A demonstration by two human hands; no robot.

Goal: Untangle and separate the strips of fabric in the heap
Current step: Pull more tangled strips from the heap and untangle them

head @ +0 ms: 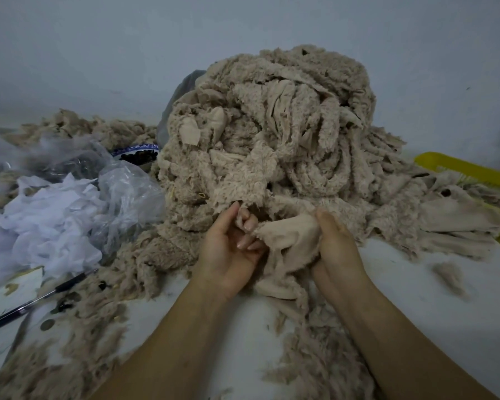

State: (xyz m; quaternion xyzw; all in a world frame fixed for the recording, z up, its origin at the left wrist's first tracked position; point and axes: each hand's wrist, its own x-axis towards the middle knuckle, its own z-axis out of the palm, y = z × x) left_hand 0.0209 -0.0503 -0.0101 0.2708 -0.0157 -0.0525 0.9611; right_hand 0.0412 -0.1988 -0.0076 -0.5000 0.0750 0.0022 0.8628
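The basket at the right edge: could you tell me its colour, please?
The basket is bright yellow, seen in the head view.

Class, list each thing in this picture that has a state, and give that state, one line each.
heap: tangled, piled high
strip: held between both hands
left hand: pinches the strip's edge
right hand: grips the strip
pen: lying flat
bowl: upright, holding dark pieces
plastic bag: crumpled
yellow basket: partly covered by fabric

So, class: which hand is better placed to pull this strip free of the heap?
Probably the right hand: it grips the strip fully; the left hand only pinches its frayed edge.
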